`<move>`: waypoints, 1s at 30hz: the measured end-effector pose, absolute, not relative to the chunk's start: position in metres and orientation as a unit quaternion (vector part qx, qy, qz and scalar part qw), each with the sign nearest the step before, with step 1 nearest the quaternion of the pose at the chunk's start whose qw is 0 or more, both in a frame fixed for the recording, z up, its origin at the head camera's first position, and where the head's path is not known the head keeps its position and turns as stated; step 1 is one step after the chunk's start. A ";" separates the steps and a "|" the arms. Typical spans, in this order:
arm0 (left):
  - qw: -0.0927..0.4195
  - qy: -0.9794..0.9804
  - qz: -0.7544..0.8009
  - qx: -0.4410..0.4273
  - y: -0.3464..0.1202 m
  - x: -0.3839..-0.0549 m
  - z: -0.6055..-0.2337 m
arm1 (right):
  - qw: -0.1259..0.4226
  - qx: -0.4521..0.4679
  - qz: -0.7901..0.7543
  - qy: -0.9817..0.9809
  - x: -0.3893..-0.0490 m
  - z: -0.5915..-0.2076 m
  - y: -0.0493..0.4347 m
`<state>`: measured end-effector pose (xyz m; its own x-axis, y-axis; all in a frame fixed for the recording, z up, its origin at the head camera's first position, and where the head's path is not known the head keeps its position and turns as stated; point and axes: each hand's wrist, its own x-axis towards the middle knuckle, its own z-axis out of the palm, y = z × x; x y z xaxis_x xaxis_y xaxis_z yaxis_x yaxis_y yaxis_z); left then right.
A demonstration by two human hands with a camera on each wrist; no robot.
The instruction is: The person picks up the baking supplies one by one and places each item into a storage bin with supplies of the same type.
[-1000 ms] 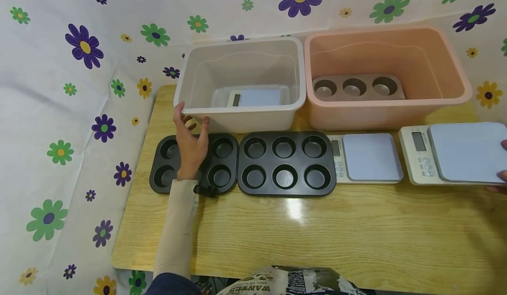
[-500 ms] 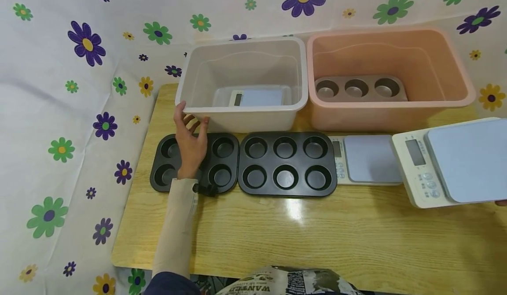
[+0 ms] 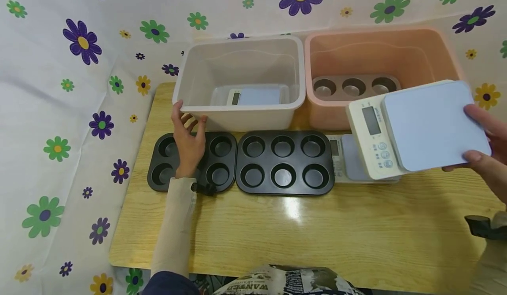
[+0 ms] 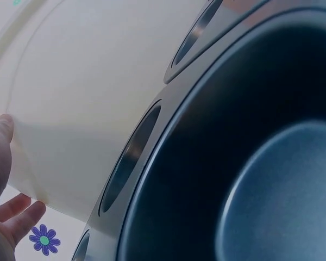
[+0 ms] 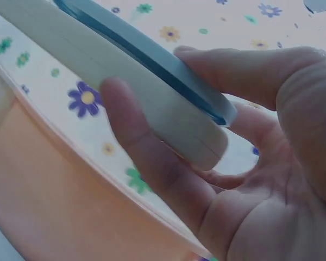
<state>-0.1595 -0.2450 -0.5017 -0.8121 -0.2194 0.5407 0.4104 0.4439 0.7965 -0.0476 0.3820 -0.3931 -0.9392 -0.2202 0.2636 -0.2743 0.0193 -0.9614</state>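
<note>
A white kitchen scale (image 3: 435, 125) with a pale blue platform is held up and tilted in my right hand (image 3: 491, 141). The thumb presses its platform side and the fingers lie underneath, as the right wrist view shows along the scale's edge (image 5: 146, 92). My left hand (image 3: 188, 147) holds the front left corner of a white plastic bin (image 3: 245, 121), thumb on the front wall and fingers round the corner. Inside that bin lies another scale (image 3: 259, 96). A third scale (image 3: 338, 165) rests on the table, partly covered by the raised one.
A pink bin (image 3: 326, 115) stands beside the white one, with a brown muffin tin (image 3: 368, 83) inside. Two black muffin tins, one under my left forearm (image 3: 207, 182) and one in the middle (image 3: 284, 185), lie before the bins on the wooden table (image 3: 293, 242).
My right hand has lifted the scale off the right side of the table and carried it up and left, in front of the pink bin. The left hand has stayed at the white bin's corner.
</note>
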 end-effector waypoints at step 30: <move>0.309 -0.798 -0.514 -0.058 -0.247 -0.160 -0.503 | -0.067 0.147 0.769 -0.619 -0.156 -0.347 0.188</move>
<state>-0.1603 -0.2473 -0.5033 -0.8024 -0.2245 0.5530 0.4101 0.4657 0.7841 -0.1559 0.1876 -0.3466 -0.9477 -0.2848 0.1439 -0.0799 -0.2251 -0.9711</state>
